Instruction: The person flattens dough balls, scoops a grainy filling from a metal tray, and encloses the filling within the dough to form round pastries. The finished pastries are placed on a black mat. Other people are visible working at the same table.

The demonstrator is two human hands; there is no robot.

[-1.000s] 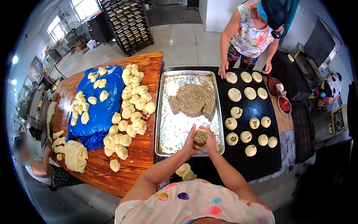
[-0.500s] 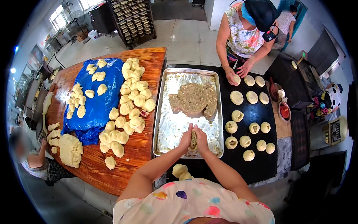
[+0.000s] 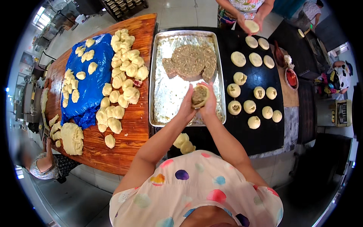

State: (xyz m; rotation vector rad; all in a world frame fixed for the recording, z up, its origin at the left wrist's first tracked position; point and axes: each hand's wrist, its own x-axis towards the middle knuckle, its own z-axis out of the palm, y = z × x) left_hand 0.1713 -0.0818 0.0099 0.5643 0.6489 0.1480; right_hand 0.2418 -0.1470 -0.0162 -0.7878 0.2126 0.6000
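Observation:
Cupped between my two hands is a filled dough bun [image 3: 199, 96], its brown filling showing in the top. My left hand [image 3: 186, 104] wraps its left side and my right hand [image 3: 210, 101] its right side, both above the near part of a metal tray [image 3: 159, 104]. Just beyond my fingertips a large mound of brown filling [image 3: 193, 60] lies in that tray, with a cut-away face on its near side. Near my body, left of my right forearm, a few pale dough pieces [image 3: 184, 143] sit on the dark surface.
On the left, a wooden table [image 3: 132, 151] carries many dough pieces [image 3: 130, 70], a blue plastic sheet [image 3: 85, 104] and a dough slab [image 3: 72, 139]. At right, flat rounds [image 3: 238, 59] and partly closed buns [image 3: 249, 106] rest on a black tray [image 3: 264, 140]. A co-worker [image 3: 247, 9] holds a round opposite.
My hands have turned the bun so its filled top faces up more. The co-worker has lifted a flat round off the black tray. The whole view has shifted, with the tables higher in it.

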